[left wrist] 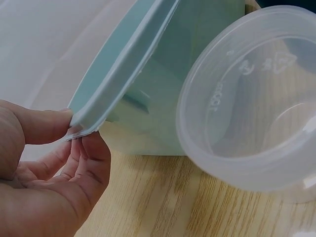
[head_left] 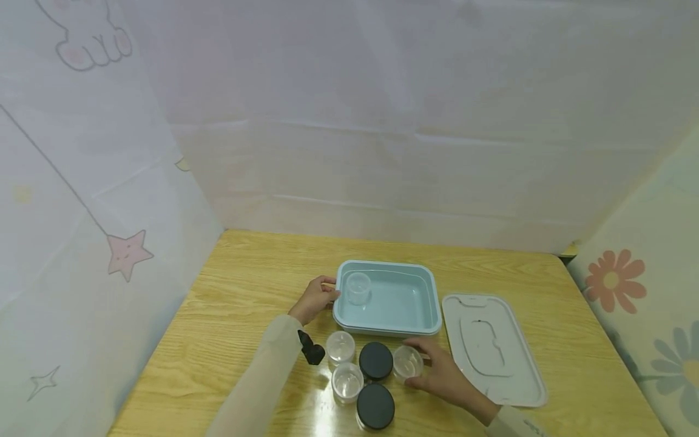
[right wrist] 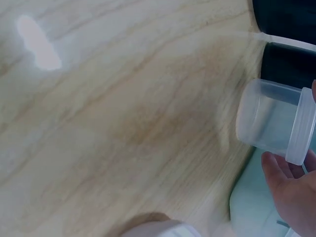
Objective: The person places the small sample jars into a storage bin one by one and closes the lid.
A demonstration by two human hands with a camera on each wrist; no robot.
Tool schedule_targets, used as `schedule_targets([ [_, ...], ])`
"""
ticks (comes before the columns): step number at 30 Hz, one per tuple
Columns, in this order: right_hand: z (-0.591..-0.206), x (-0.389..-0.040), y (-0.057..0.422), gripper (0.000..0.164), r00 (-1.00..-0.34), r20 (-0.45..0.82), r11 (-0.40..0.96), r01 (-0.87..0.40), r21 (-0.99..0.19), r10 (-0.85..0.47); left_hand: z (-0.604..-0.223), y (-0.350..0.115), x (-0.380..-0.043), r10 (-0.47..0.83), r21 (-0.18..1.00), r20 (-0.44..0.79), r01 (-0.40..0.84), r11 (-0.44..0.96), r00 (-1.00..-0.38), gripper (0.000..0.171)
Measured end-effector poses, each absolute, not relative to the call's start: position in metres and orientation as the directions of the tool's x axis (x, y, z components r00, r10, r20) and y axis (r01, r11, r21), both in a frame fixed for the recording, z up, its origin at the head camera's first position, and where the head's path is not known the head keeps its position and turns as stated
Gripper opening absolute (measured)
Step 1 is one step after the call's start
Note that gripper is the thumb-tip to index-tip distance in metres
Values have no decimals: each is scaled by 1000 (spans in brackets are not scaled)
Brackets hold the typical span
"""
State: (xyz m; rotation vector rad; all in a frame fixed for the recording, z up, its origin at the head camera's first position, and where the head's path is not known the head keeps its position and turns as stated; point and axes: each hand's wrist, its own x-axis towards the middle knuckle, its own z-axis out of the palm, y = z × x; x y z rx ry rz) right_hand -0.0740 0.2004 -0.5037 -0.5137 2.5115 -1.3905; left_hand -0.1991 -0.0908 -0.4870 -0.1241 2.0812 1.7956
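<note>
A light blue plastic basin (head_left: pixel 404 297) stands in the middle of the table. My left hand (head_left: pixel 317 298) pinches its left rim, thumb above and fingers beneath, as the left wrist view shows up close. Inside the basin, at its left end, sits one clear plastic cup (head_left: pixel 358 287). Just in front of the basin, my right hand (head_left: pixel 441 375) grips another clear cup (right wrist: pixel 271 118) by its rim, fingers and thumb on either side. Beside that cup are two black-topped containers, the farther one (head_left: pixel 376 361) and the nearer one (head_left: pixel 375 406).
Two more clear cups, one farther (head_left: pixel 341 348) and one nearer (head_left: pixel 347 382), stand left of the black tops. A white lid (head_left: pixel 491 349) lies flat right of the basin. Wood-grain table (head_left: pixel 246 273) surrounds these, with printed cloth walls (head_left: pixel 382 152) behind and at both sides.
</note>
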Motion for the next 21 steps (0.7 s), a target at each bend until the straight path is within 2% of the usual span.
schedule_targets([
  [21,-491,-70,202,69,-919,-25,515,-198,-834,-393,-485,-90,-197,183,934,-340,-309,179,-923,35],
])
